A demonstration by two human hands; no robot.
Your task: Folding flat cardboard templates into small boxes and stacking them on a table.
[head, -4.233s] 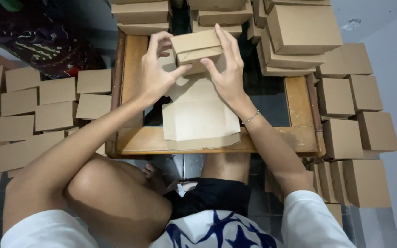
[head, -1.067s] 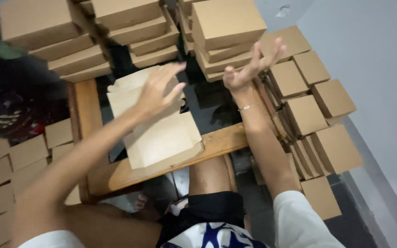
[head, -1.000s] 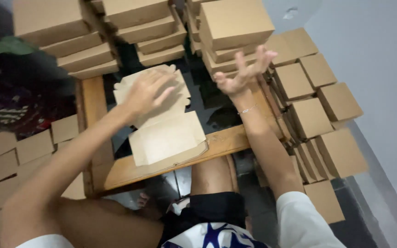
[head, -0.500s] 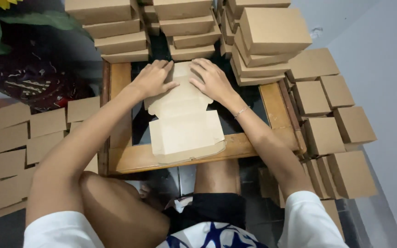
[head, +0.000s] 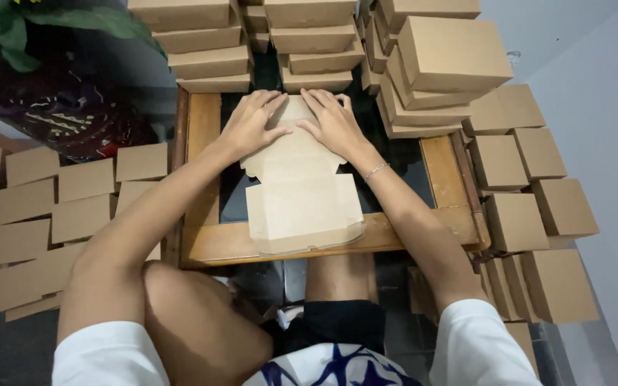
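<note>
Both our left hand (head: 250,126) and right hand (head: 335,124) press open-palmed on the flat unfolded brown cardboard box blank (head: 300,187) lying on the wooden-framed glass table (head: 204,146); stacked folded brown cardboard boxes (head: 312,43) crowd just beyond.

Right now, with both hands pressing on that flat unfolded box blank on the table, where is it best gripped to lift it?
Probably the near edge of the flat box blank, coming from the person's side. That edge overhangs the wooden frame of the table, so fingers could slip underneath, while the far end is pinned flat by the left hand and the right hand.
</note>
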